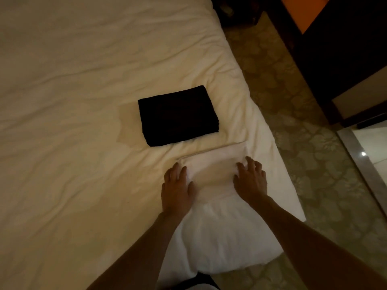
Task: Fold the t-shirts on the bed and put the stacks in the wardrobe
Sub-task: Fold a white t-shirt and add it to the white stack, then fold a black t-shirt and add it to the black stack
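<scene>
Both hands, left hand (177,185) and right hand (250,181), pressed spread fingers onto a white cotton t-shirt (211,174) beside a folded black t-shirt stack (178,116) on the cream-sheeted bed (73,101)

The room is dim and warm-toned — the cream bed sheet (83,80) reads yellowish, its wrinkles softly shaded. The brightest patch is a pale floor strip (370,151) at the right edge, with one small glint. The upper right sinks into near-black. Detail is soft and slightly smeared — straight lines bow toward the edges.
</scene>
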### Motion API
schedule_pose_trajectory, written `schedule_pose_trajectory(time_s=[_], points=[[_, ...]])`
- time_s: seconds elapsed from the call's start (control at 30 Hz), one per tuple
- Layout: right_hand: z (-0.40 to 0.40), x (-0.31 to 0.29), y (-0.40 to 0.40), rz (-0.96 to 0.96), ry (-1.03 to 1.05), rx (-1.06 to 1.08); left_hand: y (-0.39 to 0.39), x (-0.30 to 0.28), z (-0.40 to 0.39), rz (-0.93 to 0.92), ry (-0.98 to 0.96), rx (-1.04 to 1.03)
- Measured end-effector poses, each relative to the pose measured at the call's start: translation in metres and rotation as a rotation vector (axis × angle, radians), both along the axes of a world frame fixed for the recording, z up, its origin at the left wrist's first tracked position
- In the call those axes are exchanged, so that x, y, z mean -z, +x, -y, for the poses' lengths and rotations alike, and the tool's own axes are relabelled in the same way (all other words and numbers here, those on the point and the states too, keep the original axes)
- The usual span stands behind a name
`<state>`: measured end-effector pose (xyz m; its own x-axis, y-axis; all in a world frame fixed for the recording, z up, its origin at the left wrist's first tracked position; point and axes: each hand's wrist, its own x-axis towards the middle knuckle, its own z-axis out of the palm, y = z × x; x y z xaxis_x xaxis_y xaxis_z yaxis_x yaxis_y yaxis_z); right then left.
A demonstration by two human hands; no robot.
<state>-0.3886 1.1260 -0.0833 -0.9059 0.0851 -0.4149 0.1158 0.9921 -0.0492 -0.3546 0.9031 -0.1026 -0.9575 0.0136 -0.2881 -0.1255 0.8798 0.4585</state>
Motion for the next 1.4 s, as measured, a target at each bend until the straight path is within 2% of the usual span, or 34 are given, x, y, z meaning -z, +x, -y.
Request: schedule_pose_trajectory(time_s=[0.17, 0.3, 0.47, 0.67, 0.8, 1.1, 1.23, 1.4], points=[[0.068, -0.052, -0.012, -0.029, -0.168, -0.101, 0.004, -0.046, 0.023, 0.112, 0.185, -0.116], [0.14, -0.079, 0.003, -0.013, -0.337, -0.146, 0.023, -0.083, 0.068, 0.031, 0.306, -0.296], [0.234, -0.094, 0.037, 0.078, -0.396, -0.257, 0.07, -0.117, 0.158, 0.002, 0.325, -0.458], [0.368, -0.117, 0.096, 0.094, -0.444, -0.348, 0.154, -0.128, 0.279, -0.036, 0.344, -0.593], [0.485, -0.116, 0.151, 0.081, -0.513, -0.355, 0.218, -0.118, 0.38, -0.044, 0.384, -0.638], [0.705, -0.124, 0.282, 0.232, -0.574, -0.403, 0.357, -0.131, 0.603, -0.043, 0.389, -0.89], [0.768, -0.13, 0.302, 0.254, -0.571, -0.459, 0.382, -0.136, 0.657, -0.039, 0.417, -0.965], [0.82, -0.129, 0.324, 0.305, -0.543, -0.542, 0.418, -0.138, 0.683, -0.056, 0.445, -1.077]])
